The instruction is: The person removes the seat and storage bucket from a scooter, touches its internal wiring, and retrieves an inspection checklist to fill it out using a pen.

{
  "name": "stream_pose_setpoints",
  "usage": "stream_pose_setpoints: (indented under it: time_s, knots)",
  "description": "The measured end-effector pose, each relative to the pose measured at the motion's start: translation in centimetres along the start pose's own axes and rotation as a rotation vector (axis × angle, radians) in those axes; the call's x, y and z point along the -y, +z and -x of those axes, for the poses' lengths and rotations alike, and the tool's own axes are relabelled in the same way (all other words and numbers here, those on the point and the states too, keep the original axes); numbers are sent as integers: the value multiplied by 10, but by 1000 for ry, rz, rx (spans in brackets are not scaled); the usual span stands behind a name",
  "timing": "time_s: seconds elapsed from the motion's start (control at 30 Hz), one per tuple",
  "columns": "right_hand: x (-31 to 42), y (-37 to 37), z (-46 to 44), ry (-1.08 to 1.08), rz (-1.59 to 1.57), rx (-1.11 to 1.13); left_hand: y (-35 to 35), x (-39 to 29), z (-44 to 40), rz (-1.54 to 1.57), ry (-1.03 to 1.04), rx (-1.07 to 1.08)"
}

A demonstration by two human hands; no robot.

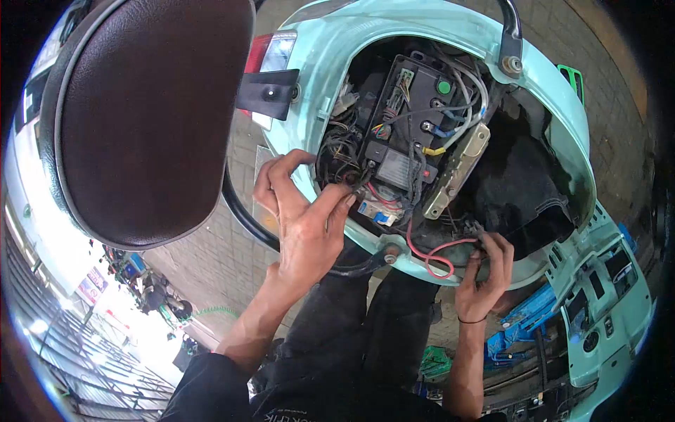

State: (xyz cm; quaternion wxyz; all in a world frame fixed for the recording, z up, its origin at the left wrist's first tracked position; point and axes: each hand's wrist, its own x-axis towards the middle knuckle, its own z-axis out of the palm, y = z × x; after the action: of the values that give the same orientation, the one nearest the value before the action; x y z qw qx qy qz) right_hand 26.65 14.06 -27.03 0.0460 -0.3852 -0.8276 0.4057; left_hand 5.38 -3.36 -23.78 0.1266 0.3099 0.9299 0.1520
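An opened mint-green scooter body (573,119) lies below me, its electrical bay exposed. My left hand (304,218) reaches over the near left rim; thumb and index finger are pinched at dark wiring beside the controller, and what they grip is too small to name. My right hand (486,274) is closed at the near right rim, its fingertips on the end of a red wire (439,264) that loops back into the bay. Between the hands sit the black controller box (415,74), a white connector block (380,213) and a metal bracket (457,172).
A brown padded backrest (148,119) stands at the left, close to my left arm. Black grab rails (246,218) curve around the body. A mint-green panel (605,316) and a blue metal stand (524,320) are at the lower right. A black liner (520,197) fills the bay's right side.
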Motion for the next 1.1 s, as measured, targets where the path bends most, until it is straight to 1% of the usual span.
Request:
stream_pose_setpoints:
  time_s: [0.03, 0.1, 0.2, 0.27, 0.3, 0.37, 0.6, 0.73, 0.8, 0.87, 0.9, 0.97, 1.03, 1.1]
  knots:
    - [0, 2, 0, 57, -25, -35, -3, 0, 1, 21, -23, 34]
    - [0, 5, -1, 36, -11, -48, -6, 0, 4, 44, -47, 72]
    - [-3, 6, -1, 12, 6, -65, -5, -2, 3, 0, -85, 36]
    - [-3, 7, 0, 14, 11, -67, -5, -7, -2, -59, -105, -49]
    - [-3, 8, 0, 22, 2, -79, -5, -6, -4, -57, -107, -49]
    - [-3, 9, 0, 29, -8, -86, -5, -3, -7, -74, -55, -72]
    - [-3, 12, -1, -23, 32, -125, 3, 0, 4, -36, -18, -71]
    - [-5, 13, -1, -43, 43, -141, -5, -3, -1, 30, -26, -80]
    - [-3, 12, 1, 0, 37, -132, -9, -1, -1, 59, -24, -83]
    - [-3, 12, 2, 38, 30, -123, -12, 4, -2, 55, 33, -66]
    - [-5, 13, 3, 29, 42, -126, -12, 4, -2, 55, 32, -65]
    - [-8, 13, 3, 21, 53, -129, -11, 2, -5, 22, -84, -148]
    - [-10, 15, 2, -57, 77, -160, -13, -1, -19, -32, -72, -143]
    - [-5, 14, 0, -47, 69, -156, -11, -1, -32, -86, -59, -140]
